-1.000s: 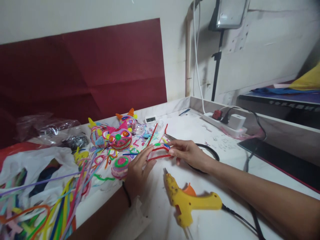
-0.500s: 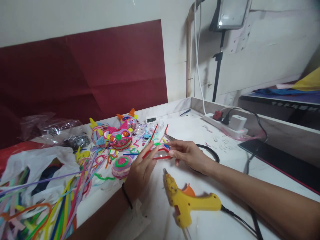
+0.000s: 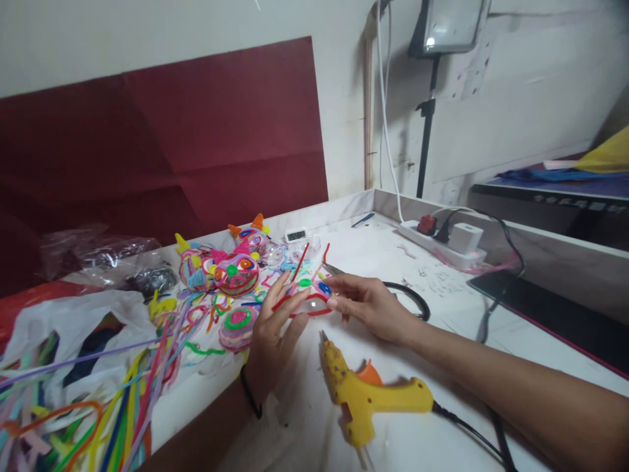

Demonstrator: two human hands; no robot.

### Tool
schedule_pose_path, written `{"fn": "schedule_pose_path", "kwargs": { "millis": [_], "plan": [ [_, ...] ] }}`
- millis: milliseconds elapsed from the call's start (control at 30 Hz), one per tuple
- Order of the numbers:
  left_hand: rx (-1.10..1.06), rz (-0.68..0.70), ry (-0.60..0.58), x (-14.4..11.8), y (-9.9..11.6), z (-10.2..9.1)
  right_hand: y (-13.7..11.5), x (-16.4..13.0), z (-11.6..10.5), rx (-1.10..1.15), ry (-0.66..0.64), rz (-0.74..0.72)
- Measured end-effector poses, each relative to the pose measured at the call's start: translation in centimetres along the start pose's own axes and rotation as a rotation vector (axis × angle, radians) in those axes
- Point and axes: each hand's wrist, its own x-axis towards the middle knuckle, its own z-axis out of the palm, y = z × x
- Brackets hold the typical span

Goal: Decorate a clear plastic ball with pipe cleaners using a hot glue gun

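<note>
A clear, rounded plastic piece with fuzzy red edging is between the two bare hands, low over the white tabletop (whether it rests there, I cannot tell). The right hand pinches its right end between thumb and forefinger, beside the fuzzy blue oval, seemingly to keep that end from turning. On the left hand the fingers lie spread along the other side, probably steadying the red edging; how firmly its grip closes, I cannot tell. This leaves the fuzzy green oval exposed between them.

The yellow hot-glue gun with an orange trigger lies just nearer the wearer, nozzle towards the piece, perhaps for quick reach. Black-handled metal scissors lie partly behind the right hand. Multicoloured fuzzy stems spread at far left, presumably leaving room for handwork.
</note>
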Motion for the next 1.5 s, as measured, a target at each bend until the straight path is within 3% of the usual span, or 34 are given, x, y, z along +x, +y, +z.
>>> {"fn": "schedule_pose_path", "kwargs": {
  "millis": [300,433,700,867,1033,1167,1367,1500],
  "plan": [
    [-0.247,-0.252,0.107,1.1,1.2,-0.2,0.4,-0.1,-0.2,-0.098,0.003,-0.061],
    [-0.438,-0.332,0.083,1.3,1.4,-0.6,0.1,-0.3,-0.3,-0.13,-0.01,-0.103],
    [-0.394,-0.294,0.074,2.9,3.1,-1.4,-0.5,-0.1,-0.5,-0.105,0.034,-0.169],
    [-0.701,-0.447,0.117,4.0,3.6,-0.8,-0.7,0.1,-0.6,-0.033,0.041,-0.17],
    [-0.905,-0.506,0.122,4.7,5.0,-0.8,-0.9,0.3,-0.7,0.043,0.063,-0.183],
    [-0.9,-0.523,0.126,5.1,5.7,-0.9,-1.3,0.4,-0.9,0.079,0.068,-0.204],
    [-0.914,-0.486,-0.023,5.3,6.3,-1.3,-1.6,0.6,-1.3,0.121,0.093,-0.215],
    [-0.834,-0.533,-0.042,5.7,6.6,-1.5,-1.7,0.8,-1.6,0.146,0.113,-0.21]
  ]
}}
